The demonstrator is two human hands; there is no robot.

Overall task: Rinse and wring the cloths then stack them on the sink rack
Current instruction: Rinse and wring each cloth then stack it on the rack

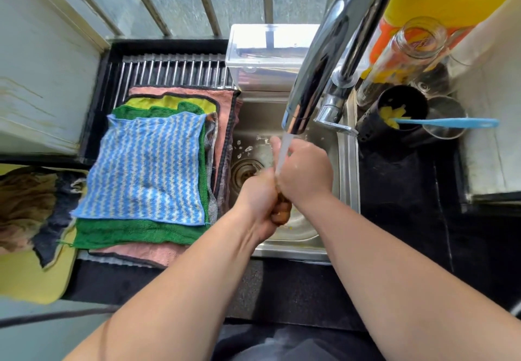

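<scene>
Both the left hand (258, 194) and the right hand (304, 171) were clenched on one twisted brown cloth (282, 211) over the steel sink (348, 177), under the stream from the faucet (318, 73). The left gripped the nearer end and the right the farther, so the roll's long axis ran roughly away from the person. The stack, topped by a blue-and-white striped cloth (149, 169), lay on the sink rack (169, 71) to the left, just beside the basin. Judging by this, the left hand was nearer for carrying the roll across.
</scene>
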